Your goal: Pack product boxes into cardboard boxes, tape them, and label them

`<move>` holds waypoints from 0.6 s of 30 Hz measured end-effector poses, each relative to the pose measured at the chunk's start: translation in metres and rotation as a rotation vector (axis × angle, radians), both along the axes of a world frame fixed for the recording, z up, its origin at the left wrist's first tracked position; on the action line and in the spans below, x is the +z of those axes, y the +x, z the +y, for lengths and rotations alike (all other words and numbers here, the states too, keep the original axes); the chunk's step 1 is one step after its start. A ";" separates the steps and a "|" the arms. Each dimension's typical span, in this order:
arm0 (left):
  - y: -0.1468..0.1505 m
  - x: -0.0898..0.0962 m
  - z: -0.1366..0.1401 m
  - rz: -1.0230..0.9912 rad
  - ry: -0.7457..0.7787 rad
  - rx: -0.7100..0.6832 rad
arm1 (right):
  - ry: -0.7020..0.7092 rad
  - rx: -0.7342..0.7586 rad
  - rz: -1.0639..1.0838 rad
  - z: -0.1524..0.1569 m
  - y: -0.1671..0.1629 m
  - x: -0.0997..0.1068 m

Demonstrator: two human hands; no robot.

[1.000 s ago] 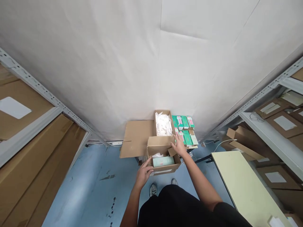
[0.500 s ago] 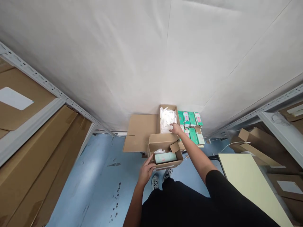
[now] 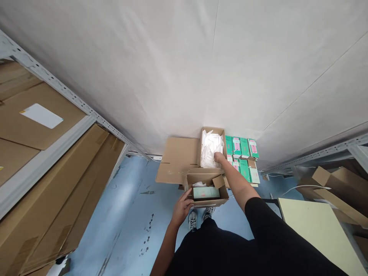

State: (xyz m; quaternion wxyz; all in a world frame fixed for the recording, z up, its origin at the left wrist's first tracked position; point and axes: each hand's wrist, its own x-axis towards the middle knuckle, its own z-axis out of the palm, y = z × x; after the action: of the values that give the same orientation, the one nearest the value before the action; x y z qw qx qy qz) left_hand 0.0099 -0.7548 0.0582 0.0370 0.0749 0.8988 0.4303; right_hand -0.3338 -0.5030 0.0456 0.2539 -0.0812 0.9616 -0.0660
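White packets fill the far carton. Current step: right hand reaches in, fingertips hidden, grip undeterminable; left hand rests, fingers apart, against the near carton. Withdrawal calls for clearing its right flap.

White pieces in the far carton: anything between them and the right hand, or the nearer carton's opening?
Nothing visible blocks the right hand; it is at the white pieces. Between them and the nearer carton stands that carton's back flap, and a small flap juts over its right side.
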 end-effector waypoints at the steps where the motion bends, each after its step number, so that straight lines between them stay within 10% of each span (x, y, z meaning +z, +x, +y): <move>1: 0.001 0.000 0.000 0.001 0.003 0.001 | -0.012 -0.004 0.021 0.000 0.001 0.003; 11: -0.001 0.012 -0.003 0.046 0.049 0.026 | -0.191 -0.082 0.425 0.005 0.020 0.087; 18: -0.004 0.027 -0.006 0.117 0.143 0.000 | -0.734 -0.111 0.851 0.007 0.125 0.148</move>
State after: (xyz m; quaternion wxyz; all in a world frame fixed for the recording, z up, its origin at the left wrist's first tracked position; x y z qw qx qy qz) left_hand 0.0059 -0.7606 0.0850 -0.0211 0.1024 0.8665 0.4881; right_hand -0.2088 -0.4960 0.1939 -0.2048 -0.1332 0.8960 -0.3708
